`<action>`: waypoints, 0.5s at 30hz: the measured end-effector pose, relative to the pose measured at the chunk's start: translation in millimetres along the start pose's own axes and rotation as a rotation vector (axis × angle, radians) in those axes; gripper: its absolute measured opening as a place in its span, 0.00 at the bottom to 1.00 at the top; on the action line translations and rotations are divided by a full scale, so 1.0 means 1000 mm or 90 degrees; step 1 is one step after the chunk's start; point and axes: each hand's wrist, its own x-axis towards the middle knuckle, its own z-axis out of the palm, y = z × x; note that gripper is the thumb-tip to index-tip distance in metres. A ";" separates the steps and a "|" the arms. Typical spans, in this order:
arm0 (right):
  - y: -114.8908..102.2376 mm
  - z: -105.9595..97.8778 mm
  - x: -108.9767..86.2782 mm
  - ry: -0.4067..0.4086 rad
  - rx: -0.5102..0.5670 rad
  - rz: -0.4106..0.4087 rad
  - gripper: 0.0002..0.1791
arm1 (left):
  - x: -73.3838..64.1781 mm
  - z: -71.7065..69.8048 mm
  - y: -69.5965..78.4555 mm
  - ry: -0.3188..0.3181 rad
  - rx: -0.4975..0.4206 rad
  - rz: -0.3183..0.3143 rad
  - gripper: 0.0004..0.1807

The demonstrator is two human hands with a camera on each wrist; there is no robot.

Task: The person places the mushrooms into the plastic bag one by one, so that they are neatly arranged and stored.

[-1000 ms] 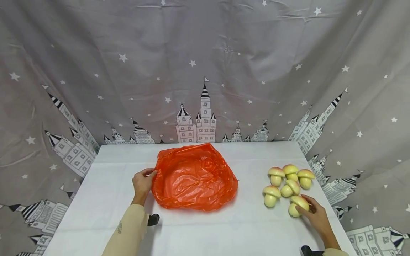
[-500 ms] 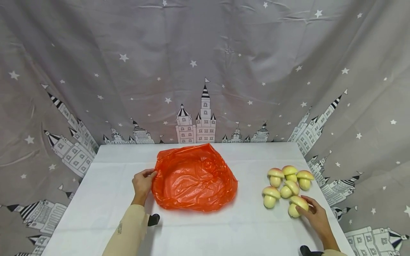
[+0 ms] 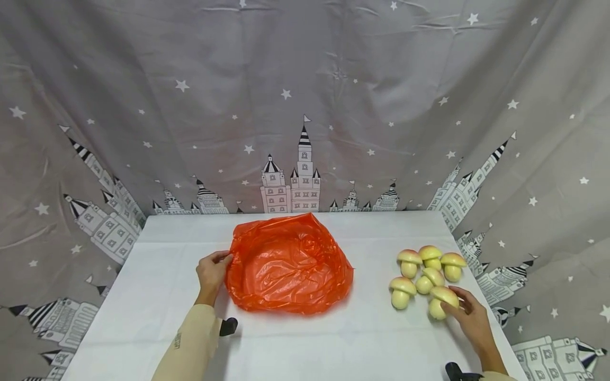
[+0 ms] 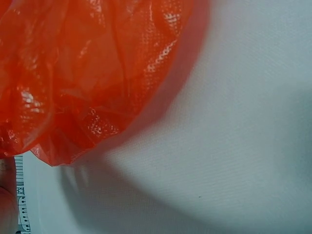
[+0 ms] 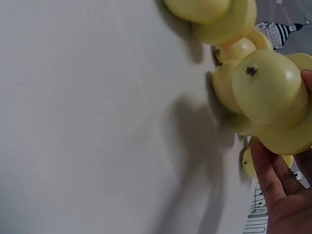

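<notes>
In the head view, an orange-red plastic bag [image 3: 290,275] lies spread with its mouth facing up. My left hand [image 3: 212,271] pinches its left rim between thumb and fingers; the left wrist view shows the bag's crinkled side [image 4: 97,73] and only a sliver of that hand. At the right, my right hand [image 3: 469,315] grips a toy mushroom [image 3: 439,304] with a yellow-and-pink cap and pale stem. From the right wrist, this mushroom [image 5: 268,87] appears raised off the cloth, its stem end toward the camera and fingers around its cap.
Several similar mushrooms [image 3: 430,280] lie grouped just beyond the held one. All rest on a white-covered table [image 3: 305,349]. Behind it hangs a grey curtain [image 3: 286,63] printed with stars and castles. A dark wrist device [image 3: 229,327] sits at the left sleeve.
My right hand has lifted the mushroom slightly off the table, moving it a little up in the head view. The left hand and the bag have stayed in place.
</notes>
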 end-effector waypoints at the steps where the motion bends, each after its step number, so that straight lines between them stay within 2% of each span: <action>1: -0.002 0.000 0.001 -0.001 0.005 -0.006 0.31 | 0.000 0.000 0.000 0.002 0.001 0.003 0.19; 12: -0.022 0.002 0.013 -0.014 0.051 -0.085 0.29 | 0.002 0.000 0.000 0.010 0.002 0.012 0.18; 15: -0.028 0.006 0.017 -0.037 0.059 -0.107 0.29 | 0.000 -0.001 -0.001 0.014 0.001 0.017 0.18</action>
